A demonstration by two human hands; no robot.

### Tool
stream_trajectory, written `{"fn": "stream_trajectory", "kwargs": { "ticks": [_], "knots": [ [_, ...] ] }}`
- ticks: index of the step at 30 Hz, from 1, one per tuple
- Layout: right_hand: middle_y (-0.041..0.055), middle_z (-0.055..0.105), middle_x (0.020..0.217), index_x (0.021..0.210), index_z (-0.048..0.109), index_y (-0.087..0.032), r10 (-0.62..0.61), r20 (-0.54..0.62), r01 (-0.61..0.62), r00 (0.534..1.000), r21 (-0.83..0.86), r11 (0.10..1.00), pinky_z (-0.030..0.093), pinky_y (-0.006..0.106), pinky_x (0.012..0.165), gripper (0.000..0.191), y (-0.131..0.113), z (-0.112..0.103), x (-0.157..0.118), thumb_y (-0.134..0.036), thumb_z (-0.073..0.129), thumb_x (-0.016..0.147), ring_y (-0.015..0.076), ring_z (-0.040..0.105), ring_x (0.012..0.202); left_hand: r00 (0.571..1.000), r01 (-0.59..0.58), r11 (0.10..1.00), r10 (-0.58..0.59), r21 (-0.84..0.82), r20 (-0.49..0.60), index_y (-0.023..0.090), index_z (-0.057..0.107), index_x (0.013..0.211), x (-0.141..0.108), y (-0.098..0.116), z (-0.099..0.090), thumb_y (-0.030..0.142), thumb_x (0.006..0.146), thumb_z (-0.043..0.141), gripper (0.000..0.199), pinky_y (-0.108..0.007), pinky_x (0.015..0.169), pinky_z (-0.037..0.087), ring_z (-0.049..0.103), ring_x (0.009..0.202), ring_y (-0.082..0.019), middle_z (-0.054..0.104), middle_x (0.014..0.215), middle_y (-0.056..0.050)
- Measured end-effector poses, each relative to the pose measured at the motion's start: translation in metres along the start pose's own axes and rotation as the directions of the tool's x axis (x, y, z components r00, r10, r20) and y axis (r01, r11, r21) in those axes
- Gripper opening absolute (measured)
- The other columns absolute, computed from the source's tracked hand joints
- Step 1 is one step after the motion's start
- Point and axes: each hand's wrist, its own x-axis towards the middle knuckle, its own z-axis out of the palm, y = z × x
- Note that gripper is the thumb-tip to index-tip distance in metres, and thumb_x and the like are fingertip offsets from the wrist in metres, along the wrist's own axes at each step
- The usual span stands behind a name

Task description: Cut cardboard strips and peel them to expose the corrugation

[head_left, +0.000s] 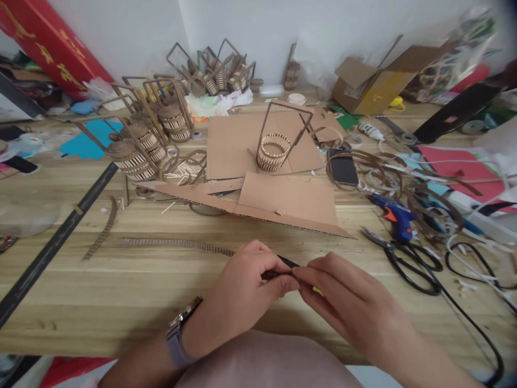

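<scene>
My left hand (250,280), with a watch on its wrist, is closed on the right end of a long slatted strip (177,244). The strip trails left across the wooden table. My right hand (343,291) pinches at the same spot, fingertips touching those of my left. A slim black piece (286,261) shows between the hands, and a bit of yellow (318,291) peeks out under my right fingers; the rest is hidden. Just beyond lies a bent cardboard sheet (291,202). A small slatted basket (273,153) with a tall handle stands on flat cardboard (230,140).
Scissors (416,264) and a blue glue gun (398,215) lie at right, near a phone (342,167) and coiled strips (379,172). Several handled baskets (133,156) stand at left. A black bar (60,242) and a short slatted strip (103,229) lie nearer.
</scene>
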Motion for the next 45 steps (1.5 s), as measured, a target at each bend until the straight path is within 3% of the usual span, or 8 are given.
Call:
{"fn": "stream_trajectory", "kwargs": {
  "ticks": [6, 14, 18, 22, 26, 34, 40, 45],
  "knots": [
    [0.0077, 0.067, 0.079, 0.101, 0.068, -0.012, -0.138, 0.051, 0.147, 0.989, -0.331, 0.932, 0.052, 0.031, 0.059, 0.031, -0.006, -0.002, 0.000, -0.004, 0.039, 0.093, 0.0175, 0.060, 0.067, 0.995, -0.044, 0.995, 0.051, 0.089, -0.081, 0.019, 0.071, 0.075, -0.001, 0.004, 0.007, 0.022, 0.084, 0.065, 0.011, -0.029, 0.078, 0.044, 0.058, 0.082, -0.017, 0.062, 0.078, -0.001],
    [0.0023, 0.068, 0.084, 0.105, 0.066, -0.022, 0.076, -0.125, -0.057, 0.989, 0.146, 0.988, 0.057, 0.022, 0.061, 0.016, 0.000, 0.003, 0.002, -0.018, 0.054, 0.096, 0.0125, 0.068, 0.071, 0.997, -0.059, 0.991, 0.064, -0.120, 0.035, 0.019, 0.071, 0.082, -0.002, -0.003, 0.002, 0.028, 0.086, 0.060, 0.015, -0.023, 0.065, 0.043, 0.055, 0.078, -0.014, 0.060, 0.087, -0.002],
    [0.0010, 0.067, 0.080, 0.100, 0.066, -0.024, 0.122, -0.163, -0.086, 0.979, 0.215, 0.973, 0.055, 0.021, 0.054, 0.012, 0.001, 0.002, 0.003, -0.018, 0.060, 0.092, 0.0122, 0.067, 0.068, 0.980, 0.001, 0.958, 0.056, -0.286, 0.191, 0.017, 0.072, 0.086, 0.002, -0.008, -0.004, 0.036, 0.089, 0.060, 0.023, -0.023, 0.065, 0.044, 0.056, 0.077, -0.014, 0.061, 0.088, -0.002],
    [0.0013, 0.066, 0.081, 0.097, 0.065, -0.022, 0.078, -0.097, -0.055, 0.992, 0.220, 0.974, 0.055, 0.020, 0.059, 0.011, 0.002, 0.000, 0.004, -0.016, 0.057, 0.092, 0.0110, 0.067, 0.069, 0.980, 0.005, 0.981, 0.034, -0.194, 0.197, 0.018, 0.074, 0.080, 0.005, -0.011, -0.008, 0.035, 0.087, 0.064, 0.021, -0.027, 0.076, 0.044, 0.058, 0.084, -0.017, 0.061, 0.078, -0.002],
    [0.0016, 0.064, 0.080, 0.094, 0.065, -0.019, 0.025, -0.010, -0.024, 1.000, 0.115, 0.993, 0.055, 0.021, 0.063, 0.016, 0.002, 0.001, 0.001, -0.015, 0.049, 0.096, 0.0107, 0.066, 0.069, 0.991, 0.064, 0.993, -0.051, -0.104, 0.123, 0.019, 0.073, 0.074, 0.003, -0.007, -0.006, 0.029, 0.085, 0.066, 0.016, -0.027, 0.072, 0.043, 0.058, 0.080, -0.016, 0.059, 0.077, 0.000],
    [0.0064, 0.063, 0.076, 0.097, 0.065, -0.012, -0.161, 0.098, 0.183, 0.982, -0.279, 0.943, 0.053, 0.034, 0.062, 0.026, -0.005, 0.000, -0.003, -0.005, 0.041, 0.093, 0.0189, 0.059, 0.067, 1.000, 0.007, 1.000, -0.007, -0.017, 0.005, 0.020, 0.070, 0.069, -0.003, -0.003, 0.003, 0.023, 0.085, 0.065, 0.017, -0.026, 0.070, 0.040, 0.056, 0.079, -0.016, 0.059, 0.072, 0.001],
    [0.0031, 0.065, 0.086, 0.112, 0.060, -0.019, 0.015, -0.022, -0.012, 1.000, 0.111, 0.994, 0.057, 0.024, 0.065, 0.020, -0.002, 0.003, -0.002, -0.013, 0.047, 0.097, 0.0131, 0.066, 0.074, 0.999, -0.025, 0.987, 0.029, -0.161, 0.026, 0.020, 0.076, 0.080, -0.003, -0.006, 0.001, 0.028, 0.084, 0.068, 0.011, -0.025, 0.068, 0.040, 0.054, 0.077, -0.014, 0.060, 0.076, 0.000],
    [0.0013, 0.065, 0.082, 0.106, 0.062, -0.023, 0.094, -0.134, -0.054, 0.986, 0.273, 0.961, 0.056, 0.021, 0.056, 0.017, 0.000, 0.005, 0.003, -0.015, 0.057, 0.092, 0.0117, 0.067, 0.069, 0.975, 0.042, 0.913, 0.052, -0.407, 0.217, 0.017, 0.077, 0.089, 0.002, -0.011, -0.003, 0.036, 0.087, 0.067, 0.021, -0.024, 0.062, 0.040, 0.052, 0.069, -0.013, 0.059, 0.074, -0.001]
  ]
}}
